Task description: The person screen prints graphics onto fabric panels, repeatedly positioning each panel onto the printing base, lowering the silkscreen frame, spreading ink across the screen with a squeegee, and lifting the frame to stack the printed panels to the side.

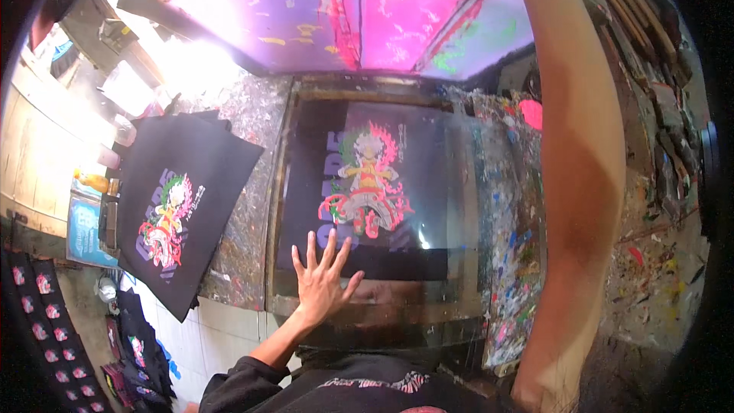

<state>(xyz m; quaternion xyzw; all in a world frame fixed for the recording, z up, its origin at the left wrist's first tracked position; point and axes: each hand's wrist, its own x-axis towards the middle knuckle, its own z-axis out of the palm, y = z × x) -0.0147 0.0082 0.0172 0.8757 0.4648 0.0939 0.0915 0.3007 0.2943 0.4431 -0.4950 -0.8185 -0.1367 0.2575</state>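
Observation:
My left hand point(322, 287), palm down with its fingers spread, rests at the near edge of a black fabric panel point(424, 183) lying on the print board in front of me. The panel bears a multicoloured cartoon figure point(370, 183) with purple lettering behind it; a glossy, see-through sheet or mesh seems to cover part of it. My right arm reaches up along the right side, and its hand is out of view past the top edge. Above the board stands a tilted printing screen point(413, 23) with pink, purple and green areas of mesh.
To the left, printed black fabric panels point(212, 183) lie stacked on a paint-spattered bench point(238, 269). Beyond them are bottles, one with a yellow-orange body point(90, 180). Paint-crusted surface point(516, 298) runs along the right, with wooden frames point(625, 6) at the upper right. More printed fabric point(54, 321) lies lower left.

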